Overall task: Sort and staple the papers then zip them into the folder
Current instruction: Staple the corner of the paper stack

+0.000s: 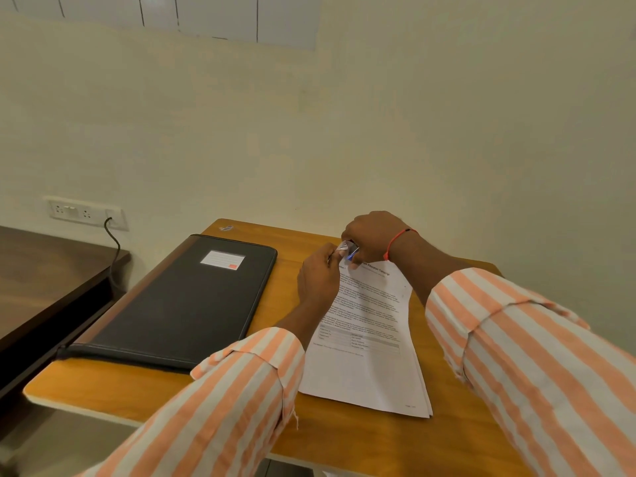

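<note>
Stack of papers (368,339) lies flat on the wooden table (344,438), just right of the black zip folder (186,304), which is closed. Both hands meet at the stack's far left corner. Right hand (373,235) arches over from the right, wrist bent, fingers curled round a small silver-and-blue stapler (350,251) set on that corner. Left hand (318,280) reaches along the left edge, fingertips pinching the same corner. Red thread (399,241) on right wrist.

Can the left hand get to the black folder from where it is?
Probably yes. The closed black zip folder lies just beside the left hand, with nothing between them. But that hand is busy pinching the white printed papers at their top corner.
</note>
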